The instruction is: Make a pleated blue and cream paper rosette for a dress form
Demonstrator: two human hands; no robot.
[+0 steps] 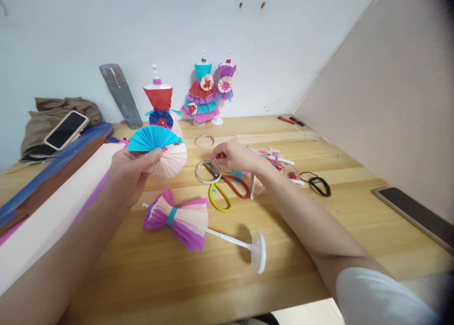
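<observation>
My left hand [129,171] pinches a round pleated paper fan [156,143], half bright blue and half pale pink, with small red bits on it. My right hand [236,155] has curled fingers at the upper edge of a thin ring like a tape roll [197,177]; whatever they pinch, if anything, is hidden. That ring overlaps the blades of scissors [220,206] with one yellow and one red handle. Below them a small white dress stand [230,239] lies on its side, wearing a purple and pale pink pleated paper dress [187,216] with a blue waistband.
Behind stand several dressed miniature forms, including a red-topped one [158,98] and a tiered one [203,98]. A second ring [204,141], paper scraps [273,160], a black band [322,187] and a phone-like slab [411,211] lie around. Left are paper sheets [67,192], a phone [66,130] and a bottle [122,98].
</observation>
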